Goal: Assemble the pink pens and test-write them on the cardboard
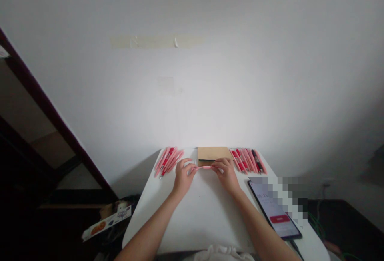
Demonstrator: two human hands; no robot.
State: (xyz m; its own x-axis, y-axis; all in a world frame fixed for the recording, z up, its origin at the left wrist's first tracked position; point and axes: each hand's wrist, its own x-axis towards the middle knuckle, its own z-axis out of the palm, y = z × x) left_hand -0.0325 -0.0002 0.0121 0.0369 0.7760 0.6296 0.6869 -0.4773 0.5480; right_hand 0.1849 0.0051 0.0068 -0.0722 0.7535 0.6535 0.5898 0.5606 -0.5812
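Note:
A slim pink pen [207, 167] is held level over the white table, stretched between both hands. My left hand [183, 176] pinches its left end between thumb and fingertips. At the right end, the fingers of my right hand [225, 173] close on it. Just behind the pen stands a brown cardboard box [213, 152] with a dark gap along its front. Left of my left hand lies a bunch of pink and red pens [169, 161]. Another row of pens [246, 161], pink and red with a black one, lies beyond my right hand.
A phone [277, 213] with a lit screen lies on the right side of the white table [198, 221], by my right forearm. A cable runs from its lower end. The wall [192, 113] rises right behind the table. A printed box [108, 224] sits lower left, off the table.

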